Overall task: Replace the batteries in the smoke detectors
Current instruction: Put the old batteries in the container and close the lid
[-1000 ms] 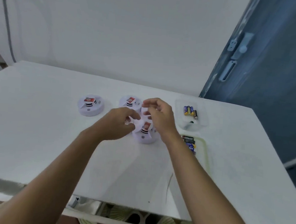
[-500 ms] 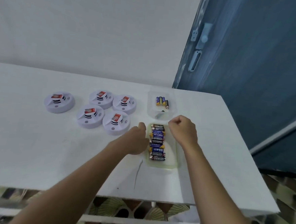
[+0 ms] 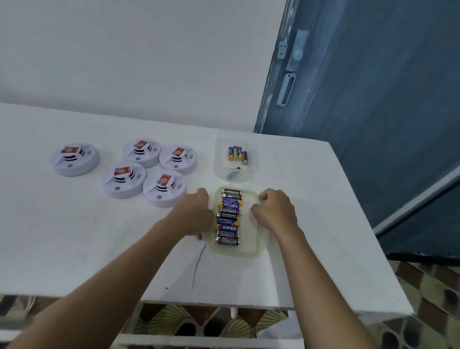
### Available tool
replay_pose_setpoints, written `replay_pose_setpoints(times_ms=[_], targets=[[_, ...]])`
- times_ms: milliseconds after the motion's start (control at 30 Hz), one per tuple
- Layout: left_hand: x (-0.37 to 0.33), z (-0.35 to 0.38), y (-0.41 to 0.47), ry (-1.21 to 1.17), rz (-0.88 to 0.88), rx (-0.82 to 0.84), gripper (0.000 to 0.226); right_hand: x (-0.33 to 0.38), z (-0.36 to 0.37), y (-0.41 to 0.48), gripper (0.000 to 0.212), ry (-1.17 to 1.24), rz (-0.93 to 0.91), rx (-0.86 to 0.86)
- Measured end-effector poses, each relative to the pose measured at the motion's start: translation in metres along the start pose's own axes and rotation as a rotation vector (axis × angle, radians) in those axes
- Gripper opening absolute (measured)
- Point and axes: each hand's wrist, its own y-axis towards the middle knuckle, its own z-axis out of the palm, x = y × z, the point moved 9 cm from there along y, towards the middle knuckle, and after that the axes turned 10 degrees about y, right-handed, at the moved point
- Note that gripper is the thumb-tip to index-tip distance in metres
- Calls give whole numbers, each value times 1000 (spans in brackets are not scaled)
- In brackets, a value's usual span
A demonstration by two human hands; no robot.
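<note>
Between two hands on a white table [image 3: 55, 244], a shallow rectangular tray [image 3: 248, 253] with a pale green rim and rounded corners holds a single column of about eight cylindrical batteries [image 3: 229, 218], lying crosswise and touching one another, several in black-and-red wrappers and the others blue and yellow. The left hand [image 3: 193, 215] sits against the tray's left rim and the right hand [image 3: 275, 211] against its right rim, both with fingers curled; whether either actually grips the rim cannot be told. Just beyond the fingertips stands a clear plastic tub [image 3: 246, 175] with four smaller batteries [image 3: 237, 153] side by side at its far end and one small dark item nearer. To the left of the left hand lie five smoke detectors, round white plastic discs with raised centres, dark slots and red labels: four clustered in a tight square, the closest [image 3: 164, 187] just beside the left knuckles, and a fifth [image 3: 74, 159] set well apart further left. Bare matte tabletop runs from both wrists back to the near edge, crossed by a thin dark line [image 3: 198, 264] under the left forearm, and a narrower bare strip separates the right hand from the table's right edge. Beyond that edge stands a blue door [image 3: 378, 103] with a pale metal latch [image 3: 294, 59], over patterned floor tiles [image 3: 433, 292].
</note>
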Motion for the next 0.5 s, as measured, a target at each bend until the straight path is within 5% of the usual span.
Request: replay_pose_setpoints(times_ms=[500], targets=[[11,20,-8,-624,-20,128,29,-1,-15,-7,26,273,75,34]])
